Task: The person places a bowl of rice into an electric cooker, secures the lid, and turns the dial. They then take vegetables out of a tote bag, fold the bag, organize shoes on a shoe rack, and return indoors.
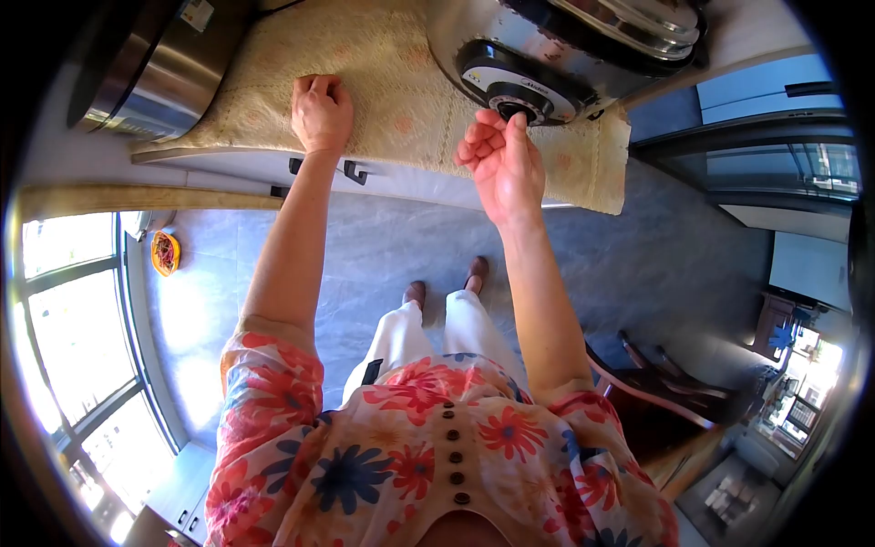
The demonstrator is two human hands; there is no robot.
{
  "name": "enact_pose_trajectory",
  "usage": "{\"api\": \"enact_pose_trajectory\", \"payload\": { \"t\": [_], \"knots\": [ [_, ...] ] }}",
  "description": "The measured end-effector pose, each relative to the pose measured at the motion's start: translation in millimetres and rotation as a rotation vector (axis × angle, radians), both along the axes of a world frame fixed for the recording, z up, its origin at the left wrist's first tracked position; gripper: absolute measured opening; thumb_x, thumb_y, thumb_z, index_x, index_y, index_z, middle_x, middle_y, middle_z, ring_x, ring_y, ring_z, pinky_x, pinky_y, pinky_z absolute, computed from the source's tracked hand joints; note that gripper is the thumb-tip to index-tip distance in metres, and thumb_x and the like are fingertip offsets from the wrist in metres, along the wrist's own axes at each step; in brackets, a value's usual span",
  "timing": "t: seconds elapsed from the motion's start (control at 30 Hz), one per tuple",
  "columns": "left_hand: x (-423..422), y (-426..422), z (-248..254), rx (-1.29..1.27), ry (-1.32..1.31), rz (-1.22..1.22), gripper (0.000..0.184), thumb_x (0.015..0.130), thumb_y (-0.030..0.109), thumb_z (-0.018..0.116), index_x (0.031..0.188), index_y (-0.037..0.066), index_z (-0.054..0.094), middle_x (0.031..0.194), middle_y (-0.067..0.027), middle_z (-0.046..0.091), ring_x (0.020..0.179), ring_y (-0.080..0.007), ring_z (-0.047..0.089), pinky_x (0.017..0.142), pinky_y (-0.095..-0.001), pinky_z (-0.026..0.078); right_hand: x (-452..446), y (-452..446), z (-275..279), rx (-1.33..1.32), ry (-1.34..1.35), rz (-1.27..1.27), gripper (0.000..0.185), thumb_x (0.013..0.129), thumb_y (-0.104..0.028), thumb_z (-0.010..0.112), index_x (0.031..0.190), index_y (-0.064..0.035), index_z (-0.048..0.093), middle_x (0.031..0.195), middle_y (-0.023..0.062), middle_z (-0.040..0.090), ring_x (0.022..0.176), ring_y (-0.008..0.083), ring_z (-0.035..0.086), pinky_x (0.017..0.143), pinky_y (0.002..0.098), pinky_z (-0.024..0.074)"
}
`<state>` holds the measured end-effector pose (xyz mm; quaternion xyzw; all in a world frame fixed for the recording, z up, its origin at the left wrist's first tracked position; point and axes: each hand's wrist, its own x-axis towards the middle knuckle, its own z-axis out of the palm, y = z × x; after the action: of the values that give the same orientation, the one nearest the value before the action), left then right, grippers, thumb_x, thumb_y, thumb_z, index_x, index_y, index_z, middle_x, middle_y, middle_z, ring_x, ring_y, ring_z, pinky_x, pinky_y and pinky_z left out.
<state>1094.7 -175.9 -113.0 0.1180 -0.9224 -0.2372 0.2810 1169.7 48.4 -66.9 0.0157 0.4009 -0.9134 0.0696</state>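
A silver and black cooker (565, 55) stands on a patterned beige cloth (392, 82) at the top of the view. My right hand (506, 169) is palm up at the cooker's front, its fingers curled and pinched at the black dial (524, 105). To the left, my left hand (323, 111) rests on the cloth with its fingers curled under, knuckles up; whatever may be under them is hidden.
Another steel appliance (173, 68) stands on the cloth at the upper left. An orange bowl (165, 253) with reddish contents is on the floor by the window. A dark wooden chair (656, 378) stands at the lower right. Black handles (355, 172) jut out below the counter edge.
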Motion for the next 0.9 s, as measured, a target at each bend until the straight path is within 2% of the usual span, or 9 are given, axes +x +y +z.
{"api": "enact_pose_trajectory", "payload": {
  "t": [0.13, 0.23, 0.3, 0.53, 0.6, 0.7, 0.77, 0.83, 0.9],
  "knots": [
    [-0.3, -0.6, -0.6, 0.011, 0.008, -0.012, 0.012, 0.069, 0.016, 0.053, 0.076, 0.011, 0.062, 0.089, -0.0069, 0.054, 0.083, -0.0259, 0.054, 0.069, -0.0360, 0.045, 5.6, 5.6, 8.4, 0.063, -0.113, 0.079, 0.048, 0.086, -0.048, 0.036, 0.097, -0.0045, 0.053, 0.074, 0.0047, 0.053, 0.065, 0.0156, 0.051, 0.061, 0.0306, 0.0421],
    [1.3, -1.1, -0.2, 0.017, 0.022, -0.016, 0.013, 0.069, 0.015, 0.053, 0.076, 0.011, 0.062, 0.089, -0.0071, 0.055, 0.082, -0.0258, 0.054, 0.069, -0.0358, 0.045, 19.9, 17.5, 13.3, 0.132, -0.121, 0.161, 0.050, 0.086, -0.048, 0.038, 0.100, -0.0011, 0.050, 0.071, 0.0067, 0.055, 0.060, 0.0145, 0.053, 0.055, 0.0278, 0.0433],
    [0.6, -0.6, 0.5, 0.003, 0.021, -0.016, 0.013, 0.069, 0.015, 0.053, 0.076, 0.011, 0.062, 0.088, -0.0072, 0.055, 0.080, -0.0260, 0.054, 0.068, -0.0356, 0.045, 38.6, 37.1, 3.9, 0.225, -0.140, 0.271, 0.044, 0.086, -0.042, 0.043, 0.102, -0.0007, 0.049, 0.074, 0.0070, 0.055, 0.061, 0.0129, 0.053, 0.053, 0.0254, 0.0428],
    [1.8, -1.1, 2.0, -0.097, -0.008, -0.024, 0.013, 0.070, 0.015, 0.053, 0.078, 0.011, 0.062, 0.087, -0.0074, 0.056, 0.076, -0.0250, 0.056, 0.066, -0.0344, 0.045, 128.3, 181.3, -46.8, 0.510, -0.380, 0.464, 0.036, 0.084, -0.035, 0.049, 0.096, -0.0019, 0.054, 0.074, 0.0050, 0.055, 0.058, 0.0100, 0.054, 0.049, 0.0207, 0.0428],
    [0.4, -2.2, 4.0, -0.138, -0.050, -0.019, 0.014, 0.070, 0.014, 0.053, 0.080, 0.011, 0.062, 0.087, -0.0074, 0.056, 0.075, -0.0238, 0.056, 0.066, -0.0334, 0.045, 153.3, 241.6, -72.9, 0.590, -0.536, 0.436, 0.028, 0.085, -0.030, 0.050, 0.098, -0.0048, 0.053, 0.073, 0.0034, 0.055, 0.059, 0.0087, 0.053, 0.050, 0.0209, 0.0431],
    [-0.9, -4.7, 0.3, -0.215, -0.184, 0.037, 0.018, 0.071, 0.012, 0.052, 0.087, 0.011, 0.062, 0.093, -0.0081, 0.055, 0.075, -0.0237, 0.057, 0.066, -0.0317, 0.046, 189.3, 337.1, -92.2, 0.626, -0.696, 0.280, 0.027, 0.082, -0.030, 0.053, 0.091, -0.0043, 0.055, 0.071, 0.0038, 0.055, 0.055, 0.0100, 0.053, 0.047, 0.0218, 0.0425],
    [3.0, -0.9, -3.4, -0.200, -0.299, 0.050, 0.025, 0.074, 0.019, 0.051, 0.095, 0.009, 0.059, 0.103, -0.0108, 0.052, 0.084, -0.0264, 0.056, 0.073, -0.0342, 0.044, 203.1, 398.1, -99.6, 0.638, -0.797, 0.198, 0.025, 0.082, -0.028, 0.054, 0.092, -0.0050, 0.055, 0.071, 0.0042, 0.056, 0.055, 0.0111, 0.054, 0.047, 0.0224, 0.0428],
    [22.7, 40.0, 9.4, -0.347, -0.293, 0.278, 0.035, 0.077, 0.028, 0.047, 0.104, 0.008, 0.055, 0.112, -0.0141, 0.047, 0.097, -0.0294, 0.050, 0.081, -0.0374, 0.040, 211.5, 448.9, -100.3, 0.619, -0.873, 0.126, 0.024, 0.082, -0.027, 0.054, 0.093, -0.0053, 0.056, 0.073, 0.0047, 0.056, 0.057, 0.0122, 0.054, 0.048, 0.0235, 0.0435],
    [45.6, 58.8, -3.5, -0.286, -0.295, 0.500, 0.042, 0.078, 0.035, 0.044, 0.111, 0.009, 0.051, 0.117, -0.0160, 0.044, 0.105, -0.0302, 0.044, 0.087, -0.0390, 0.036, 208.0, 485.2, -99.2, 0.641, -0.880, 0.089, 0.026, 0.081, -0.027, 0.054, 0.093, -0.0044, 0.055, 0.072, 0.0050, 0.056, 0.056, 0.0126, 0.054, 0.047, 0.0232, 0.0431]
  ]
}}
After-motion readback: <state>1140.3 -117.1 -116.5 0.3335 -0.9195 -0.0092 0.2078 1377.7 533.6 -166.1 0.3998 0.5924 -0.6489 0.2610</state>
